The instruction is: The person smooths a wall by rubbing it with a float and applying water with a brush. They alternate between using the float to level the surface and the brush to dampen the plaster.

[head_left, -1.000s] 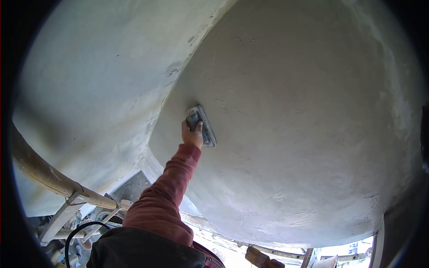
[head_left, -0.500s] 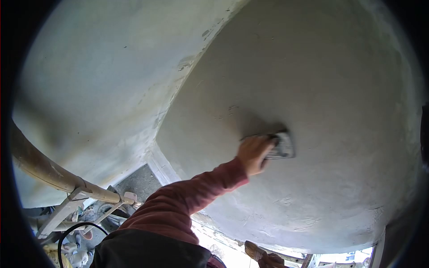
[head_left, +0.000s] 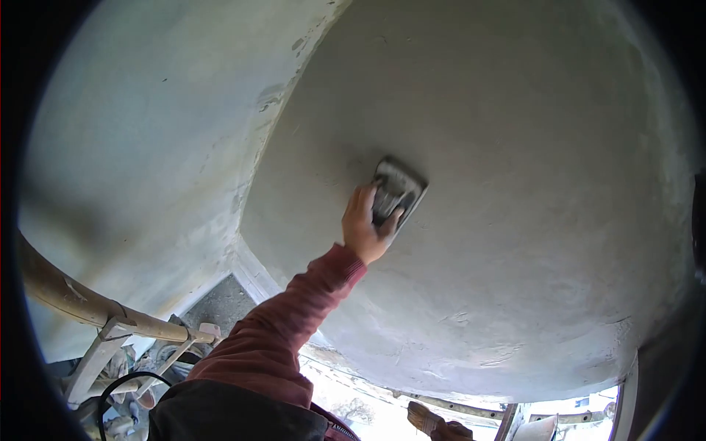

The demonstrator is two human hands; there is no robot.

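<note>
My left hand [head_left: 365, 229], at the end of a red sleeve, grips a dark rectangular plastering float [head_left: 399, 192]. The float lies against the smooth grey plastered surface [head_left: 500, 184], tilted with its upper end to the left. At the bottom edge, partly cut off, my right hand [head_left: 454, 432] is closed around a brush [head_left: 422, 417] with tan bristles pointing up and left. Shallow ridges and marks show in the plaster lower right.
A pale wall [head_left: 147, 147] meets the plaster along a rough seam on the left. A thick bamboo pole [head_left: 88, 298] with wooden braces [head_left: 99, 360] crosses the lower left, above cluttered things. Bright openings lie below, beside a dark post [head_left: 506, 422].
My left hand has moved the float up and left across the plaster, and the float has turned. The brush stays low in my right hand, and the view has shifted slightly.
</note>
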